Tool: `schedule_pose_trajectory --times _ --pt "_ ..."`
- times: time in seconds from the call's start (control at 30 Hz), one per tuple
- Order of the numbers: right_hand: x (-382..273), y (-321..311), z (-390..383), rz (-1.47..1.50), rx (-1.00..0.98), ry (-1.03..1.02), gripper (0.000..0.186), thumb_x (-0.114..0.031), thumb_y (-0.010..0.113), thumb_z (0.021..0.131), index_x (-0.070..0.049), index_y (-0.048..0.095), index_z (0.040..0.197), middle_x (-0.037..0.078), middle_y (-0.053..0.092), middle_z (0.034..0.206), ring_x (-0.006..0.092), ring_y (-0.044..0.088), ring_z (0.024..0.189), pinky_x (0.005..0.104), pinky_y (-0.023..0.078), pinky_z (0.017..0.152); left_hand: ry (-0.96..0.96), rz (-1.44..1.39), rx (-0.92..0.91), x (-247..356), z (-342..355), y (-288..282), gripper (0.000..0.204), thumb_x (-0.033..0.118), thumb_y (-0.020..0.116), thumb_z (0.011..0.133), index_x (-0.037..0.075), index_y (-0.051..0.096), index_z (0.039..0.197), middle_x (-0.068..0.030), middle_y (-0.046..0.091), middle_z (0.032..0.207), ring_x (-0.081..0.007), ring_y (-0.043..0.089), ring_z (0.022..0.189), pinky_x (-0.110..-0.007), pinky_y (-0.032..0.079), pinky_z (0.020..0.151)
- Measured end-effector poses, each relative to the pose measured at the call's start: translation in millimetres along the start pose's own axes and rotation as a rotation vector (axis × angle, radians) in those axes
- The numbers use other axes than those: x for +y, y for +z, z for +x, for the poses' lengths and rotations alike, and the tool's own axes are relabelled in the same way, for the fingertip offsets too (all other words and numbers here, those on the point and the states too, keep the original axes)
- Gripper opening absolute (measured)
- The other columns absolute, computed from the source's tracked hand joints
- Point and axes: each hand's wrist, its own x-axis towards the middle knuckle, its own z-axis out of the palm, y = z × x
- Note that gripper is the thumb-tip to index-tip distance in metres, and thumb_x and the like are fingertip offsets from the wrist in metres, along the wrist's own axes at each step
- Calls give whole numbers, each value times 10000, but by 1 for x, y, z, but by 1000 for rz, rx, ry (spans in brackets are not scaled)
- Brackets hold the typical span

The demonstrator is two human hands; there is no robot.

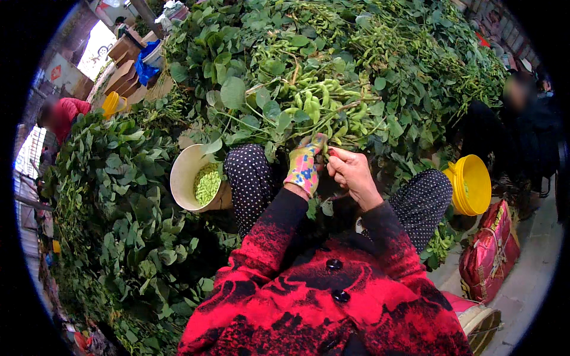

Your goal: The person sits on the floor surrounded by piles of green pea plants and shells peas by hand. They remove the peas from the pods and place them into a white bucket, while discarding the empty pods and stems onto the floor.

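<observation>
In a patterned, brightly coloured glove, my left hand (304,163) is closed around the stems of a soybean plant. Its cluster of plump green pods (323,101) spreads just beyond my fingers. Bare, my right hand (353,175) is pinched close beside the glove, with a small red patch at its fingertips; what sits between them is too small to make out. Left of my knee, a white bucket (181,172) leans toward me with shelled green beans (208,184) inside.
Leafy bean plants (136,196) are heaped ahead and to the left. A yellow bucket (475,184) stands beyond my right knee, near a red tied bag (491,249). One person (65,118) is at far left, another in dark clothes (522,136) at right. Cardboard boxes (123,71) stand at back left.
</observation>
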Motion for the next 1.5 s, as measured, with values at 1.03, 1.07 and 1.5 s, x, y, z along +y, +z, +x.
schedule_pose_trajectory --times 1.03,1.07,1.5 --pt "-4 -1 16 -137 58 13 220 -84 527 812 -72 602 1019 -49 472 565 -3 344 413 146 238 355 73 161 -49 16 -12 -5 168 121 585 795 68 555 952 9 532 662 -69 406 426 -200 291 354" --pt "-4 1 14 -105 59 38 245 -82 527 813 -76 589 1050 -48 470 565 -4 343 412 144 233 351 72 132 -51 16 -14 -6 167 101 570 797 74 555 961 10 537 698 -71 421 459 -202 298 359" --pt "11 5 15 -474 196 -454 218 -54 519 785 29 571 980 46 520 615 88 468 534 227 385 508 29 -94 -27 -5 9 -16 136 92 538 813 97 547 949 12 556 728 -71 501 541 -180 329 394"
